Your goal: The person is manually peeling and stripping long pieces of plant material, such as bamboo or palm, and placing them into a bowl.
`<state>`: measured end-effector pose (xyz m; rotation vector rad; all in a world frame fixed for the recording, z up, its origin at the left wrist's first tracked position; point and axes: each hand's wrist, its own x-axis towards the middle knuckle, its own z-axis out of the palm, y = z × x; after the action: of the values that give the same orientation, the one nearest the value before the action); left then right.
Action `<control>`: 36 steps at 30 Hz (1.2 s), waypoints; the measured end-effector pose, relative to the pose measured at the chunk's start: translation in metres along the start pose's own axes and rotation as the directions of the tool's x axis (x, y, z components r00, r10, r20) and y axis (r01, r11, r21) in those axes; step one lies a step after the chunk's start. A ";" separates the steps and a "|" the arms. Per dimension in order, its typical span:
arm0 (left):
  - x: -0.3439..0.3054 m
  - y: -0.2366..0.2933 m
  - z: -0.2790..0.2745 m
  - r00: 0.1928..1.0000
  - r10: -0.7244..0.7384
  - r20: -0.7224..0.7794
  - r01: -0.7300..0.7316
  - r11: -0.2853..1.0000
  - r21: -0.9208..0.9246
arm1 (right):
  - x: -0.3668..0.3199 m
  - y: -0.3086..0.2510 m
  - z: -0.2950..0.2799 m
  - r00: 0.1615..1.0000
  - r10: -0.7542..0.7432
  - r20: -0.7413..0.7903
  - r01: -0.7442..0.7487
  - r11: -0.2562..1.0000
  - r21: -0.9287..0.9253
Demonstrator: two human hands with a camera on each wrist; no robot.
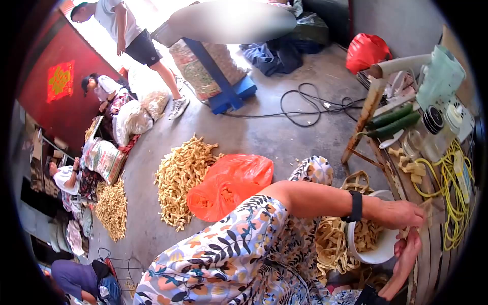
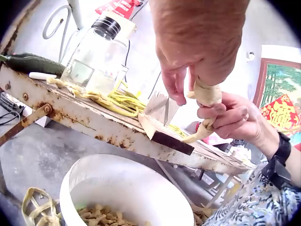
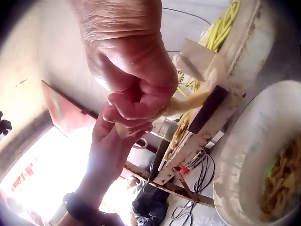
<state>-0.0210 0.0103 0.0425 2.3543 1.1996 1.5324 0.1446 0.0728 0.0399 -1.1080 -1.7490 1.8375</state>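
In the head view my left hand and right hand meet over the bench edge. Both grip a soft, pale tan strip, looped near the left fingertips, with its tail hanging below the right fingers. Curled right-hand fingers partly hide the strip in the right wrist view. Below the hands stands a white bucket with many short tan pieces inside. A wooden block with a dark end lies on the bench, close to the strip's tail.
On the rusty-edged bench are jars, cucumbers and coiled yellow cord. Long tan strips lie beside the bucket. A pile of tan pieces and a red bag are on the floor. Other people work at left.
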 end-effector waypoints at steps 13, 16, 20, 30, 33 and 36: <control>-0.012 -0.022 0.015 0.804 -0.594 -0.004 0.568 0.770 -0.291 | 0.009 0.012 0.006 0.972 -0.213 -0.103 0.193 0.966 -0.174; -0.012 -0.023 0.021 0.575 -0.805 0.145 0.749 0.447 -0.488 | 0.020 0.026 -0.002 0.957 -0.289 -0.028 0.284 0.951 -0.126; -0.019 -0.043 0.044 0.816 -0.578 0.004 0.561 0.791 -0.243 | 0.018 0.024 -0.005 0.981 -0.194 0.028 0.191 0.979 0.076; -0.026 -0.025 0.030 0.991 -0.128 -0.028 0.131 0.957 0.259 | 0.022 0.041 -0.028 0.953 -0.080 0.291 -0.070 0.880 0.470; -0.032 -0.015 0.019 0.994 -0.085 0.065 0.054 0.921 0.387 | 0.028 0.045 -0.016 0.993 0.010 0.121 -0.033 0.981 0.192; -0.039 -0.005 0.005 0.988 -0.046 0.144 -0.001 0.950 0.312 | 0.010 0.045 0.001 0.997 0.066 0.025 -0.068 0.996 0.054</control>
<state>-0.0275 -0.0097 0.0089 2.5794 1.5209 1.2064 0.1485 0.0723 -0.0060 -1.1411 -1.6830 1.9336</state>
